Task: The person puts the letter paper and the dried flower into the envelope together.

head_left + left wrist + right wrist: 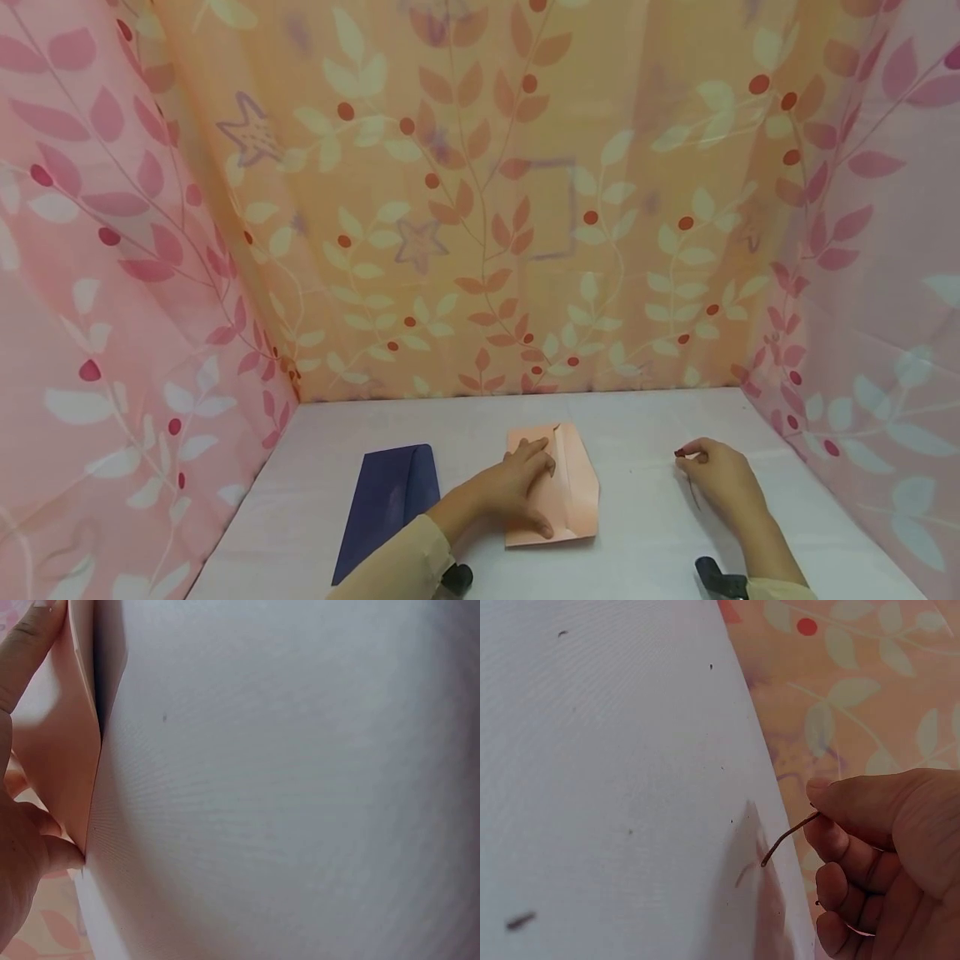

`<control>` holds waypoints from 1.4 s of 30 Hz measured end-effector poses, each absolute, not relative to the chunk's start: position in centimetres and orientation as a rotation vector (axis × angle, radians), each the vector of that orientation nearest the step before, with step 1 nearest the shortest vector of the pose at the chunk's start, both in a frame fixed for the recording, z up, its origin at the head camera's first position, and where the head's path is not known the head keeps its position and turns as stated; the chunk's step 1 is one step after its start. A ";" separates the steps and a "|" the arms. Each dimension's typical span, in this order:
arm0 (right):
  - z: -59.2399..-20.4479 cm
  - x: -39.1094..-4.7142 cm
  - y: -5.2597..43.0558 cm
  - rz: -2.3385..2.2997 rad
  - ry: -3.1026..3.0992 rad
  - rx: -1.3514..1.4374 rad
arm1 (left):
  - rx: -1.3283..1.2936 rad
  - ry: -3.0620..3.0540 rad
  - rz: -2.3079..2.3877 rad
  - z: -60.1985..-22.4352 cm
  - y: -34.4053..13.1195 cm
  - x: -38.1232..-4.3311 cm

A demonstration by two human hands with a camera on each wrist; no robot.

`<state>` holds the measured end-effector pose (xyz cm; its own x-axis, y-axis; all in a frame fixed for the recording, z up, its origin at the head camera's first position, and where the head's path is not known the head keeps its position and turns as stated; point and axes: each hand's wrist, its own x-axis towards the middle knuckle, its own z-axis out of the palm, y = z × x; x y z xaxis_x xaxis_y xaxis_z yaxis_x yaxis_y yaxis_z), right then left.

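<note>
A peach envelope [577, 487] lies on the table with its flap opened out to the right. Across it rests my left hand [517, 487], fingers and thumb spread over the paper. The left wrist view shows the envelope's side [64, 742] with fingertips touching its edge. To the right, above the table, my right hand [720, 475] pinches a thin, curved brown stem-like piece [787, 838] between thumb and forefinger. A small dark red bit [679, 453] shows at those fingertips in the head view; its exact kind is unclear.
A dark blue envelope [382, 508] lies left of the peach one, partly behind my left forearm. Small dark specks, one larger bit [521, 921] among them, lie on the white table [637, 533]. Patterned curtains [480, 208] enclose the back and both sides.
</note>
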<state>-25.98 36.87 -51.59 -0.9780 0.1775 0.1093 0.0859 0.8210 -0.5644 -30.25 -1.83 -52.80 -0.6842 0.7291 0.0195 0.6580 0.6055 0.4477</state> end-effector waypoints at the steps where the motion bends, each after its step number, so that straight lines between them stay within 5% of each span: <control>1: -51.3 -25.9 36.7 0.885 -2.839 -0.207 | 1.160 2.663 0.644 -52.8 -1.8 -30.3; 42: -48.2 -26.3 28.9 1.356 -2.638 -0.060 | 1.161 2.660 0.648 -52.8 -2.0 -30.2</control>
<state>-26.26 28.89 -48.18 -0.9839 0.1155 0.1366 -0.0439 0.5844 -0.8103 -30.22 -1.99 -52.78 -0.6830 0.7302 0.0195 0.6573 0.6028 0.4523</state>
